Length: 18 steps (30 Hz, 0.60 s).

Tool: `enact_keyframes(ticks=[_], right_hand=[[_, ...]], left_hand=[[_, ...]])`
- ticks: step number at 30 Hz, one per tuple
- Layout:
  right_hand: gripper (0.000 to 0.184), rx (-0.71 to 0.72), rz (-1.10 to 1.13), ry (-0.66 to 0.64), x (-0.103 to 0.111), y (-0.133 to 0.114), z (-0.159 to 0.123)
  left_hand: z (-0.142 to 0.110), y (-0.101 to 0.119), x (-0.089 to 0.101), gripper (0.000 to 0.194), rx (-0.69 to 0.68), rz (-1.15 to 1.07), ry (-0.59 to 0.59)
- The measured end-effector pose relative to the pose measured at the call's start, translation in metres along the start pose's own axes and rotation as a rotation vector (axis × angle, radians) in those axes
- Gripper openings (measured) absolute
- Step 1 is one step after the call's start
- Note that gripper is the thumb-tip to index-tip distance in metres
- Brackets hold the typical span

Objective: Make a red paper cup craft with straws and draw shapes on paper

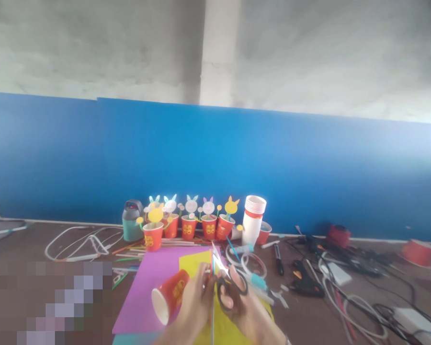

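My right hand (pixel 244 306) has its fingers through the black handles of a pair of scissors (pixel 220 261), whose blades point up and away, slightly parted. Close beside it, my left hand (pixel 197 297) pinches a thin stick (pixel 212 321) that runs down toward me; its upper end meets the scissors near my fingertips. Left of my left hand, a red paper cup (pixel 175 293) lies on its side, mouth toward me. Beneath both hands are a yellow paper sheet (pixel 196 261) and a purple paper sheet (pixel 140 302).
Several red cups (pixel 188 229) with paper animal heads stand along the blue partition (pixel 201 153). A stack of paper cups (pixel 253 220) rises beside them. To the right lie a marker (pixel 278 258), a black glue gun (pixel 307 282) and tangled cables (pixel 366 306); a green-grey bottle (pixel 132 223) stands left.
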State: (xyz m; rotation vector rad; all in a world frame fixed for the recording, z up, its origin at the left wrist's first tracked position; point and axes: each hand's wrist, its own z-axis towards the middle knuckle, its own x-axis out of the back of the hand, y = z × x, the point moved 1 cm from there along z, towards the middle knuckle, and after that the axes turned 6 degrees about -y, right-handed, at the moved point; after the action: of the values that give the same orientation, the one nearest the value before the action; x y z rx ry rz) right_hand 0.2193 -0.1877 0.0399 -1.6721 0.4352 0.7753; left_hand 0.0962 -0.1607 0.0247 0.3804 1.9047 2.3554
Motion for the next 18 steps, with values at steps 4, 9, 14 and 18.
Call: enact_keyframes(ticks=[4,9,14,18], right_hand=[[0.039,0.014,-0.002,0.024,0.004,-0.002,0.002],[0.035,0.193,-0.206,0.087,0.023,-0.022,0.009],[0.029,0.285,-1.057,0.375,0.051,-0.035,0.017],[0.014,0.196,-1.729,0.499,0.062,-0.019,0.016]], left_hand=[[-0.004,-0.002,-0.004,0.027,0.001,-0.003,-0.010],[-0.004,-0.004,-0.013,0.030,-0.004,-0.063,-0.089],[0.004,0.000,-0.005,0.037,0.138,-0.292,-0.074],[0.002,0.003,-0.001,0.037,0.204,-0.396,-0.090]])
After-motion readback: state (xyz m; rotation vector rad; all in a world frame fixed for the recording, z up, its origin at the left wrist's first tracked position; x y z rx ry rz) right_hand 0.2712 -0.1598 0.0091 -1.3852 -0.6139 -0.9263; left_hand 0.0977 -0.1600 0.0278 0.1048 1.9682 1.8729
